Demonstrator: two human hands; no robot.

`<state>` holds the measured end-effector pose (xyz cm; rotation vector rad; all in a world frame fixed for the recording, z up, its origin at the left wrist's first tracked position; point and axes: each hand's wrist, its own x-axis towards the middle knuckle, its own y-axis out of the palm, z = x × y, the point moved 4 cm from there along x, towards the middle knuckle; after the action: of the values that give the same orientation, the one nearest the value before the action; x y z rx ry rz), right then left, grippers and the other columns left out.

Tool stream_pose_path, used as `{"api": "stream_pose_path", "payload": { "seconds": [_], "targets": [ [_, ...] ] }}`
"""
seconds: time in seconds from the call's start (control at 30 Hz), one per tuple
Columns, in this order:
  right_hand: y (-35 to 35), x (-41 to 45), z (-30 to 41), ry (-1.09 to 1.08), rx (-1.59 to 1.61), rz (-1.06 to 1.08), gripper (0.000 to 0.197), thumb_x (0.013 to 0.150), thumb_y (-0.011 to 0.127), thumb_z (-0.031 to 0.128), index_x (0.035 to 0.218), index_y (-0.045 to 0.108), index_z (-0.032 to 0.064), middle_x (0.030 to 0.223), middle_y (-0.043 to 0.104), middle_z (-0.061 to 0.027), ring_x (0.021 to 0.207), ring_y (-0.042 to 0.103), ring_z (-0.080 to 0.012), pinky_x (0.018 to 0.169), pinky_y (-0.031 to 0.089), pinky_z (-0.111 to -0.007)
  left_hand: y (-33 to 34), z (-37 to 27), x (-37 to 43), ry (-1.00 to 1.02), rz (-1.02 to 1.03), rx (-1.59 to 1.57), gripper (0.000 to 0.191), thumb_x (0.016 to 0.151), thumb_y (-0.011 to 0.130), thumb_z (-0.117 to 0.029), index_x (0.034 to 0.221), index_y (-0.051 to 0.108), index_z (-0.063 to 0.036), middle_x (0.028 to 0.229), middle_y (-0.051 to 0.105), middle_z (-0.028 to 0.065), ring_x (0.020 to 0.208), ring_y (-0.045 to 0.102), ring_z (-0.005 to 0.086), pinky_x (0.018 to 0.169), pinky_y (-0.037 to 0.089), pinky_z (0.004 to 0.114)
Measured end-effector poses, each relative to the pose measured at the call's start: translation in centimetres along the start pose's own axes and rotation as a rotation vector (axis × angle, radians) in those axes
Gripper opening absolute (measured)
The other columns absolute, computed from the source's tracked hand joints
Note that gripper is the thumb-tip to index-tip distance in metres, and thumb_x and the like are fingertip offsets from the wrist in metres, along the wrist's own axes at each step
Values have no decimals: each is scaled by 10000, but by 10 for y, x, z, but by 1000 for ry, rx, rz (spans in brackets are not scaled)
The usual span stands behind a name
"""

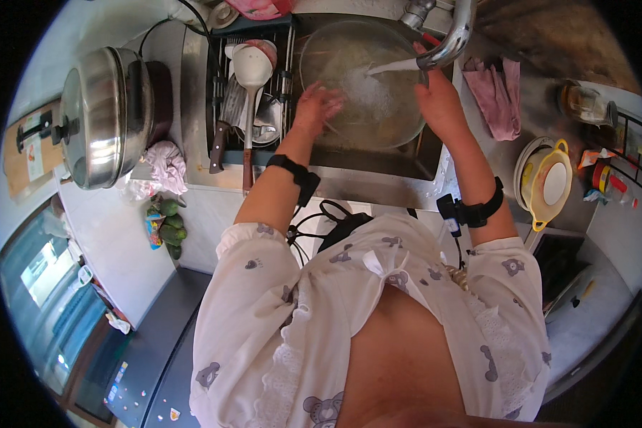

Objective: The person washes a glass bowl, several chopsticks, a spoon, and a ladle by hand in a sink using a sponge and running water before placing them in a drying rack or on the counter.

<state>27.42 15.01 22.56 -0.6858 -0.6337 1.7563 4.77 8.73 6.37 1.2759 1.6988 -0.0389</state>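
Water runs from a metal faucet (455, 40) into a large round see-through lid or bowl (364, 136) in the sink (385, 163); which it is cannot be told. My right hand (437, 96) grips its right rim beside the faucet's spout. At the left side, my left hand (319, 107) is over the rim with its fingers apart, wet and slightly blurred. Left of it, a rack (284, 91) across the sink carries a white ladle (252, 67), a knife with a brown handle (220, 147) and other utensils.
A lidded steel pot (99, 117) stands at the left, near a crumpled cloth (166, 163) and several green vegetables (172, 227). On the right lie a pink cloth (495, 101) and a yellow-rimmed colander (547, 187) on plates. A glass jar (583, 104) is farther right.
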Motion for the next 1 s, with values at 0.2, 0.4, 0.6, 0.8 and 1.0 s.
{"api": "stream_pose_path", "payload": {
  "seconds": [0.2, 0.4, 0.6, 0.8, 1.0],
  "targets": [
    [10, -6, -39, 372, 397, 211, 564, 749, 460, 112, 1290, 303, 138, 1037, 524, -186, 803, 558, -264, 611, 479, -360, -10, -28, -26, 184, -42, 428, 467, 798, 506, -94, 1223, 320, -36, 1101, 497, 182, 988, 523, 305, 789, 451, 382],
    [22, -11, -80, 423, 508, 453, 576, 780, 459, 157, 1322, 265, 172, 1183, 455, -82, 878, 496, -179, 564, 473, -280, 73, -42, -111, 895, 196, 1908, 564, 757, 576, -252, 1226, 371, -15, 1219, 402, 220, 1191, 315, 334, 1001, 223, 409],
    [24, -1, -78, 456, 351, 475, 497, 806, 456, 208, 1286, 327, 202, 1017, 503, -87, 739, 517, -168, 487, 463, -284, 84, 22, -144, 589, 967, 1773, 520, 745, 579, -236, 1197, 424, -33, 1239, 408, 180, 1135, 395, 318, 960, 306, 370],
    [12, 20, -74, 380, 173, 386, 489, 801, 448, 217, 1275, 342, 163, 945, 533, -128, 612, 546, -196, 462, 460, -306, 94, 16, -138, 518, 900, 1776, 451, 761, 581, -161, 1194, 466, -116, 1082, 559, 106, 900, 582, 242, 779, 459, 326],
    [26, 49, -70, 347, 454, 457, 517, 807, 460, 348, 1279, 345, 171, 1026, 548, -78, 753, 559, -169, 596, 457, -307, 121, -14, -118, -210, 754, 785, 348, 851, 496, -211, 1147, 497, -26, 1094, 560, 102, 983, 549, 196, 830, 428, 311]
  ]
}}
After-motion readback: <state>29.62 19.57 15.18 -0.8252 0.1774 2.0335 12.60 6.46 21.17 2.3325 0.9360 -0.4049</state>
